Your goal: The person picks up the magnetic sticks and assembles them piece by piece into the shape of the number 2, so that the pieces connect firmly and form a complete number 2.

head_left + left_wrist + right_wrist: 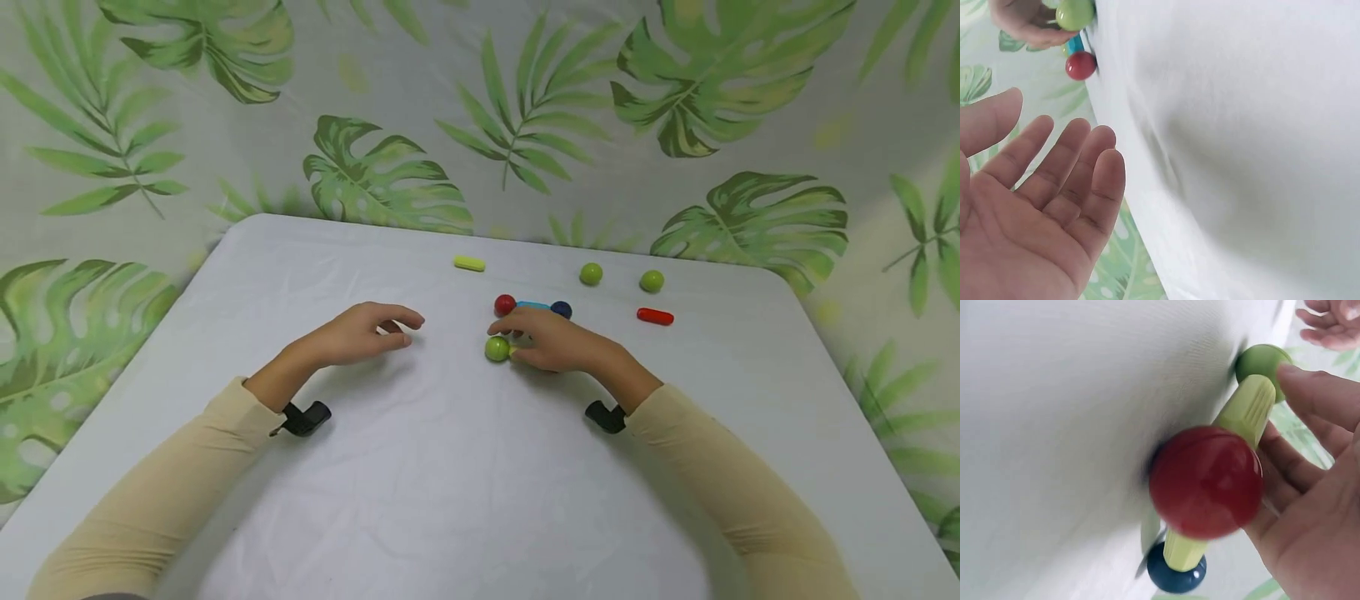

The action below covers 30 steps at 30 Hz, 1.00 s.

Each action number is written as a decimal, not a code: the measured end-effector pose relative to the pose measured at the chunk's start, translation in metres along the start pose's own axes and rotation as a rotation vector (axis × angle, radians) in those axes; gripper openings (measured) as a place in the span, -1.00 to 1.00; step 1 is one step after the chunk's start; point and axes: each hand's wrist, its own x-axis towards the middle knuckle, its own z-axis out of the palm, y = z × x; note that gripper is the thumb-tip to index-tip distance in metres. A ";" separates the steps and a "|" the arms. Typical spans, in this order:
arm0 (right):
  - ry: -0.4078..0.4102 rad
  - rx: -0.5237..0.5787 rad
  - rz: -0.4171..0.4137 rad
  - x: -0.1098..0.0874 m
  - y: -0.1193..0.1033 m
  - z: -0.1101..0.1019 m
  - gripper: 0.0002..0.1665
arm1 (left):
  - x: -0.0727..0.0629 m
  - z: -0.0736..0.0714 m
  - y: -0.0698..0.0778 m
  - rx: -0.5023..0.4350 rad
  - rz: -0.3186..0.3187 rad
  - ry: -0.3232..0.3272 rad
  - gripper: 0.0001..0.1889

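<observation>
My left hand [367, 333] hovers over the white table at left, holding nothing, its fingers relaxed and apart. Thumb and fingers of my right hand [555, 337] sit around a green ball [497, 348], the thumb at its edge beside a yellow-green magnetic rod [1247, 409]. That rod runs from the green ball to a glossy red ball [1207, 481], which the hand covers in the head view. Another yellow-green rod [1184, 551] joins it to a navy ball [561, 310]. Beyond the fingers, a second red ball [505, 305] meets a blue rod [534, 305].
Toward the back lie a loose yellow rod [469, 263], two green balls, one at left [591, 274] and one at right [652, 281], and a red rod [656, 317]. A leaf-patterned cloth [525, 108] hangs behind the white table [450, 492].
</observation>
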 end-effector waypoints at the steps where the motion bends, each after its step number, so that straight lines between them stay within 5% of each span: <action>1: -0.014 0.006 0.008 0.001 0.000 0.001 -0.50 | 0.000 -0.001 0.000 0.001 -0.004 0.004 -0.60; 30: -0.071 0.205 0.069 0.007 0.015 0.003 -0.53 | 0.031 -0.002 -0.011 0.025 -0.056 0.023 -0.60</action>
